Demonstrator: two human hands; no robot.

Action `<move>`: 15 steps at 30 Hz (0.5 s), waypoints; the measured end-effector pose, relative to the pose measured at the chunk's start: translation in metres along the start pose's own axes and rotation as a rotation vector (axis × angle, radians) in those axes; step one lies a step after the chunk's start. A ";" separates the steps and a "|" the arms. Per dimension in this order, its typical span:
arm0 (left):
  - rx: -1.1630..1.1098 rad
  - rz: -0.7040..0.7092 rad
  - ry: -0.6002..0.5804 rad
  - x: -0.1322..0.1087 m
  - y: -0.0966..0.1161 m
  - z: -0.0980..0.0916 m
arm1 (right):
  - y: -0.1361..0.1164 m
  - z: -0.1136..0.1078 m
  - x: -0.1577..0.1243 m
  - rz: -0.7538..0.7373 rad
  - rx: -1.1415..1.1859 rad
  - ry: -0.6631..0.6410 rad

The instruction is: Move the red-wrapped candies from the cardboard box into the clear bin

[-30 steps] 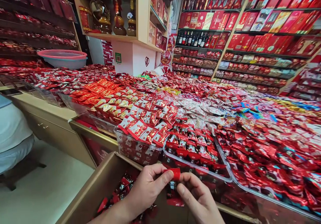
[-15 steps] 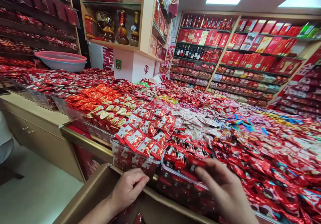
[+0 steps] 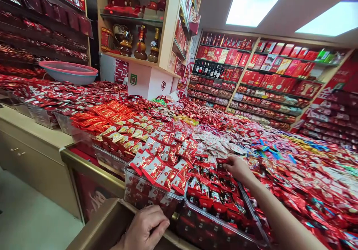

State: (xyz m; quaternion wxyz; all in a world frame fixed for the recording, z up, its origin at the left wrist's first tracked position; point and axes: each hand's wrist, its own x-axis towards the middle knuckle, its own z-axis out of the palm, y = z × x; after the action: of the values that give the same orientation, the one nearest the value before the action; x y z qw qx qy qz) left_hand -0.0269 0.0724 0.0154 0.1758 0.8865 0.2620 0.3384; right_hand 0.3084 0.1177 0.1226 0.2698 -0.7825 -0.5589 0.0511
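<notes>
My left hand (image 3: pixel 149 225) is closed over the far rim of an open cardboard box (image 3: pixel 103 220), its fingers curled and partly hidden. Stretched out to the right, my right hand (image 3: pixel 237 168) pinches a small red candy packet (image 3: pixel 221 162) at the back of a clear plastic bin (image 3: pixel 215 218). Rows of red and black candy packets (image 3: pixel 214 194) fill that bin. Just left of it stands another clear bin, heaped with red and white candy packets (image 3: pixel 153 168). What lies inside the cardboard box is hidden from view.
Heaps of wrapped candies (image 3: pixel 302 194) spread across the wide display to the right and back. A pink and blue basin (image 3: pixel 68 72) rests on the candies at left. Shelves (image 3: pixel 237 86) of bottles and red boxes line the back. A gold rail (image 3: pixel 95 168) edges the counter.
My right hand has moved forward from the bin's front edge to its back. The view has tilted up slightly. My left hand remains at the cardboard box's rim.
</notes>
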 end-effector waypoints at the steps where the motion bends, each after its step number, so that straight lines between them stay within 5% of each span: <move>1: -0.001 0.000 0.001 0.000 0.000 0.001 | 0.001 0.000 0.000 0.009 0.016 -0.015; 15: 0.035 0.002 0.010 0.000 0.002 0.001 | 0.010 0.009 -0.001 0.282 0.400 -0.190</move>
State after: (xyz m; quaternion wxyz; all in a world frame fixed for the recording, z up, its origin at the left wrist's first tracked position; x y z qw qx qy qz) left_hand -0.0257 0.0711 0.0157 0.1589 0.8880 0.2680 0.3382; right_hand 0.3130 0.1175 0.1093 0.3556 -0.7754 -0.4461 0.2707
